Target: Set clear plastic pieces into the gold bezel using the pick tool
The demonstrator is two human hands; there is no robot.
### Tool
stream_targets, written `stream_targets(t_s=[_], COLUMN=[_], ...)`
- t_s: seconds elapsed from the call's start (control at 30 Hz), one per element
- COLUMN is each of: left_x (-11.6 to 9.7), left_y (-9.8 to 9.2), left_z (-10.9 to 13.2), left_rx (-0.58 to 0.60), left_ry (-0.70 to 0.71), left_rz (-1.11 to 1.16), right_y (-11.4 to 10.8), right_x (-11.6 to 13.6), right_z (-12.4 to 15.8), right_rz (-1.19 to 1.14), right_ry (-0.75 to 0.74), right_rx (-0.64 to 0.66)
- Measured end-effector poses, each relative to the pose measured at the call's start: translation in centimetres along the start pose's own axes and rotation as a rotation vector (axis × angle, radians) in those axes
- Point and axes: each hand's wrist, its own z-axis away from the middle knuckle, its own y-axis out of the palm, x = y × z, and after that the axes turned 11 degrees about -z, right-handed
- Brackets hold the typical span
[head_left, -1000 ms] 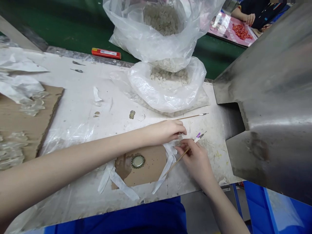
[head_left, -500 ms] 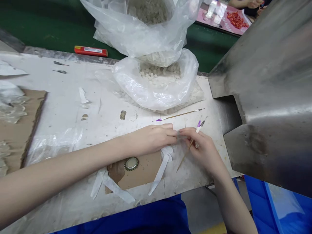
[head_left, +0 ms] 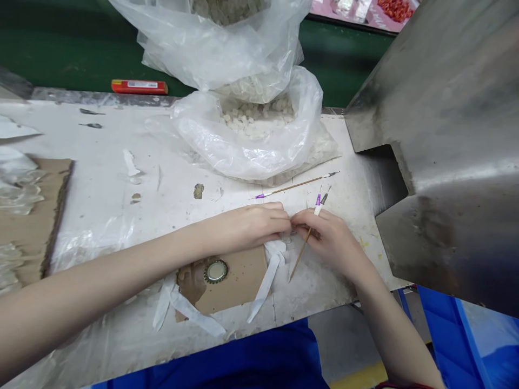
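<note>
At six o'clock from the clear plastic bag (head_left: pixel 243 146), my left hand (head_left: pixel 247 227) pinches a small translucent piece (head_left: pixel 287 236), partly hidden; my right hand (head_left: pixel 330 243) grips a wooden-shafted pick (head_left: pixel 307 241) closed. This looks like fine handwork, calling for a steady pinch.

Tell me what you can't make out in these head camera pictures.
All in the head view:
Whatever the left hand and right hand pinch: their fingers hide it.
Middle of the stick: the right hand covers it.
Upper bag: the top edge cuts it off.
Red pieces: too small, and cut off by the top edge.
</note>
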Motion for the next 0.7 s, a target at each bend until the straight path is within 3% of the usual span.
stream_targets(t_s=[0.23,0.7], left_x=[0.8,1.2], left_y=[-1.0,-1.2], left_z=[-0.5,-0.6], left_rx=[0.047,0.101], left_ry=[0.000,-0.049], left_rz=[0.049,0.092], right_y=[-0.2,0.1], right_x=[0.1,0.5], right_z=[0.4,0.2], right_rz=[0.021,0.069], right_ry=[-0.003,0.012], right_rx=[0.031,0.089])
